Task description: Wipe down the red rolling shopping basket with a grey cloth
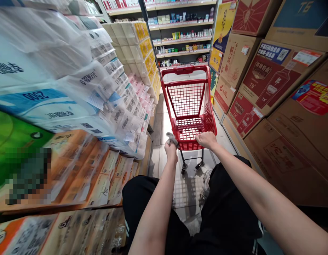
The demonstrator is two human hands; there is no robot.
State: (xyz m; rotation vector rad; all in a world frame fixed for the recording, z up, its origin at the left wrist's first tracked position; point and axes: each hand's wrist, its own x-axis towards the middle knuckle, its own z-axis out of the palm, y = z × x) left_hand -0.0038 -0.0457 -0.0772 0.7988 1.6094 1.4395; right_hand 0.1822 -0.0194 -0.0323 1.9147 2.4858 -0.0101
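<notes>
A small red shopping cart (189, 106) stands in a narrow shop aisle ahead of me, its basket holding nothing I can see. My left hand (171, 147) is closed on a small grey cloth (171, 137) pressed at the cart's near rim. My right hand (206, 139) grips the same near rim, fingers curled over it. I am low down, knees in black trousers below my arms.
Stacked packs of tissue paper (73, 106) fill the shelves on the left. Brown and red cardboard boxes (272, 81) are piled along the right. A shelf with small bottles and boxes (183, 35) closes the aisle's far end. Tiled floor (189, 187) lies under the cart.
</notes>
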